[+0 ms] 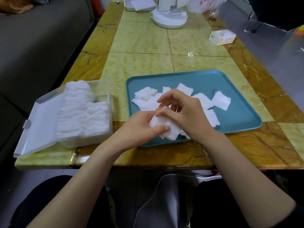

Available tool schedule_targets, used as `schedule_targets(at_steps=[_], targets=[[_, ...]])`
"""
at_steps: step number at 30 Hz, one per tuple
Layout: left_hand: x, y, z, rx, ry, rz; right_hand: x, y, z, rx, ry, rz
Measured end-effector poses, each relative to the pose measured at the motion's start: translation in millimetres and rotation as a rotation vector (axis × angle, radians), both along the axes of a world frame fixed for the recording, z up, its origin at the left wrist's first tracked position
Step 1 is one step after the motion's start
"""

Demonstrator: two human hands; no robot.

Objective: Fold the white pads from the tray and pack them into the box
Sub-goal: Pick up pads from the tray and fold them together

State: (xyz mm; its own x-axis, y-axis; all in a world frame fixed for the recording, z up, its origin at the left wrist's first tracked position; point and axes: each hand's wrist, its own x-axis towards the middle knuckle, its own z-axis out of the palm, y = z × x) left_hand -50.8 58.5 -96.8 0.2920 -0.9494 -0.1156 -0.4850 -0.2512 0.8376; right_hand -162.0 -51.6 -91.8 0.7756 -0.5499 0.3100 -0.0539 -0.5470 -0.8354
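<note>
Working above the near rim of a teal tray (238, 119), a person's left hand (139, 127) cradled a white pad (167, 129) from beneath with the thumb laid across its top. The right hand (187, 111) curled its fingers over the pad's upper edge and pinched it there; whether one layer or several lay in that grip could not be told. The fold looked only part made, and the soft material seemed likely to spring open if either pinch loosened before the crease was pressed flat. Under and behind the hands, loose pads (221, 100) lay scattered and overlapping on the tray, some right at its near rim, where a wrist or forearm could have dragged them onto the table (144, 46) or over its front edge. To the left, just beside the tray, the clear box (85, 141) stood open, its rows of folded pads (82, 116) filling most of it, with a gap showing only at the far right corner. Pushing another pad into such tight rows risked ruffling its neighbours or lifting them out. The hinged lid (37, 124) lay open to the left, reaching the table's left edge, where a passing left arm could have knocked it and shifted the box.
</note>
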Motion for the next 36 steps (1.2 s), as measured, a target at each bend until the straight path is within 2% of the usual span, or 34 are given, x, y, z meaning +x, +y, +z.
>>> schedule_targets(at_steps=[3, 8, 13, 16, 18, 21, 24, 28, 30, 32, 36], targets=[[0, 0, 0, -0.003, -0.039, 0.016, 0, -3, -1, -0.067, 0.032, 0.039], [3, 7, -2, -0.147, -0.417, 0.124, 2, -7, -12, -0.226, 0.208, 0.161], [11, 13, 1, -0.352, -0.526, 0.163, 3, -2, -3, -0.180, 0.106, 0.133], [17, 20, 8, -0.418, -0.618, 0.146, 5, 8, -4, -0.377, 0.110, 0.095], [23, 24, 10, -0.397, -0.663, 0.129, 10, 15, -7, -0.502, 0.130, 0.083], [35, 32, 13, -0.353, -0.645, 0.153, 18, 19, -9, -0.502, 0.094, 0.042], [58, 40, 20, -0.254, -0.553, 0.314, 28, 21, -2, -0.345, 0.012, -0.058], [81, 45, 19, 0.062, -0.630, 0.372, 60, 30, 14, -0.153, -0.012, -0.131], [81, 46, 15, 0.204, -0.683, 0.331, 83, 36, 20, -0.146, -0.044, -0.104], [79, 48, 13, 0.248, -0.749, 0.300, 107, 41, 24, -0.149, -0.057, -0.047], [79, 54, 14, 0.226, -0.816, 0.303, 141, 41, 22, -0.240, 0.138, 0.098]])
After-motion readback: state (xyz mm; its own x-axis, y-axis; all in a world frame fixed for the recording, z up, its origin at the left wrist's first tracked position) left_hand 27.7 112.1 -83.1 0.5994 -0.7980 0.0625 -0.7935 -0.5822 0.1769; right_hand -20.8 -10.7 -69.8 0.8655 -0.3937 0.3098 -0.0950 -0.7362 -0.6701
